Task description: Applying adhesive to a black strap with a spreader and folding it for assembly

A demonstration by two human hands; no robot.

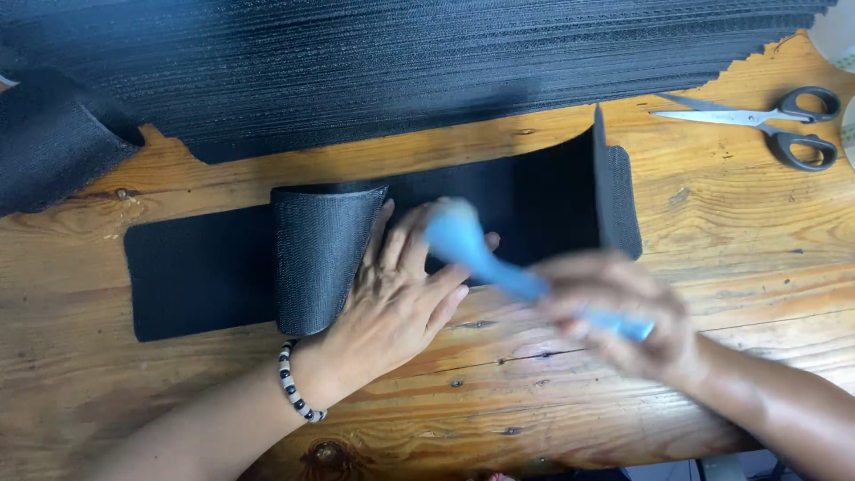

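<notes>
I see my left hand [392,303] pressed flat, fingers spread, on a long black strip of woven mesh fabric [196,276] that lies across the wooden plank tabletop [730,232]. That grip is open and holds nothing; it only pins the strip down beside a part of it that curls up into a ribbed loop [321,254]. My right hand [623,312] is blurred, its grip closed around the handle of a light blue plastic tool [472,249], probably a brush, whose rounded head sits over the strip near my left fingertips.

I judge the work to be midway: the stretch between the loop and the upturned right end [598,178] is under the tool now, while the flat left part and the right end look untreated, though I cannot see any coating on the black surface.

A large pile of black mesh sheets [401,62] fills the far edge, and grey-handled steel scissors [766,120] lie well apart at the right.
</notes>
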